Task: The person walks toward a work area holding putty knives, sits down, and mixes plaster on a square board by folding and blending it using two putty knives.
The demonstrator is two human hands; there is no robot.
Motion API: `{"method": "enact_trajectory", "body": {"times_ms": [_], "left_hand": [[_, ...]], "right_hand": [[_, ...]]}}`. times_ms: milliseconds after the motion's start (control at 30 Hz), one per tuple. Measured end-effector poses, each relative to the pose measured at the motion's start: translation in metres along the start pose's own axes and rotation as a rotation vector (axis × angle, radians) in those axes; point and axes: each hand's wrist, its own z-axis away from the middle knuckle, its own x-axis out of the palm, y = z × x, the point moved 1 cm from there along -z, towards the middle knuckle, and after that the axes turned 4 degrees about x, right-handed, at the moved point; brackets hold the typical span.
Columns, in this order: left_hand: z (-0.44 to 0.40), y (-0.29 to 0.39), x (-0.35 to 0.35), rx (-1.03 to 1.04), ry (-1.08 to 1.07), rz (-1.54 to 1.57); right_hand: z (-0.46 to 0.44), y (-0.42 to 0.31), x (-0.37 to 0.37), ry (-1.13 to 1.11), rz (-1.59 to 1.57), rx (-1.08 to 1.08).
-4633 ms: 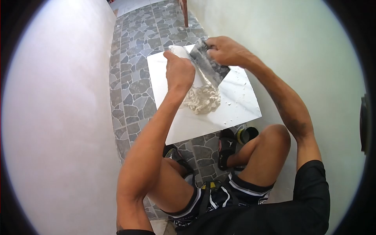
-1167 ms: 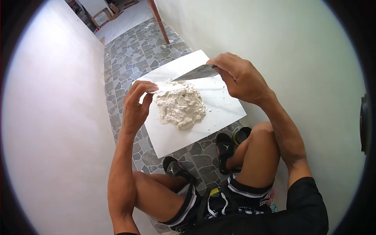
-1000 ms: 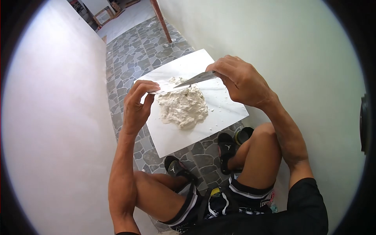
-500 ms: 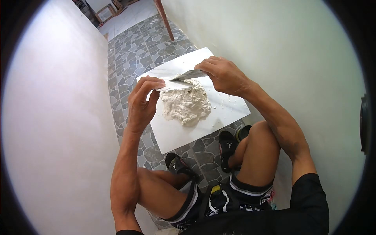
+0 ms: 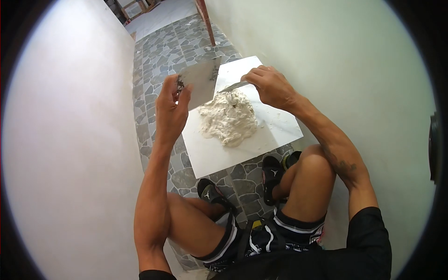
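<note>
My left hand (image 5: 172, 103) is closed on a flat grey scraper blade (image 5: 203, 80), thumb on its near face, with the broad side turned up toward me. My right hand (image 5: 271, 88) grips a second scraper blade (image 5: 233, 87), seen nearly edge-on and pointing left. Its tip is close to the right edge of the first blade; whether they touch I cannot tell. Below both blades lies a lumpy heap of off-white, wet-looking paste (image 5: 227, 120), spread on a white board (image 5: 207, 158).
The board rests on a stone-patterned tile floor (image 5: 175, 42). Pale walls rise close on the left (image 5: 79, 140) and right (image 5: 364, 84). A reddish-brown post (image 5: 206, 23) stands beyond the board. My shoes (image 5: 212, 193) are at the board's near edge.
The left scraper blade has tilted from nearly edge-on to showing its broad face, and has come apart from the right blade. The right blade has turned flatter. The view has shifted slightly.
</note>
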Motion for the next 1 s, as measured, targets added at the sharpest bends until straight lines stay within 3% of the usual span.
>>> {"method": "enact_trajectory", "body": {"times_ms": [367, 600, 700, 800, 900, 1000], "left_hand": [[-0.010, 0.017, 0.013, -0.059, -0.131, -0.157], [-0.013, 0.015, 0.029, 0.186, -0.297, -0.274], [-0.015, 0.008, 0.033, 0.136, -0.344, -0.359], [-0.012, -0.005, 0.034, 0.069, -0.240, -0.367], [-0.017, 0.003, 0.023, -0.284, -0.167, -0.323], [-0.018, -0.033, 0.016, -0.221, 0.064, -0.280]], "right_hand": [[-0.007, -0.030, -0.023, 0.142, 0.271, -0.351], [-0.006, -0.038, -0.025, 0.176, 0.277, -0.371], [-0.004, -0.036, -0.029, 0.200, 0.261, -0.342], [-0.002, -0.040, -0.039, 0.191, 0.228, -0.227], [0.003, -0.044, -0.045, 0.211, 0.098, -0.132], [0.013, -0.060, -0.050, 0.163, -0.003, -0.065]]}}
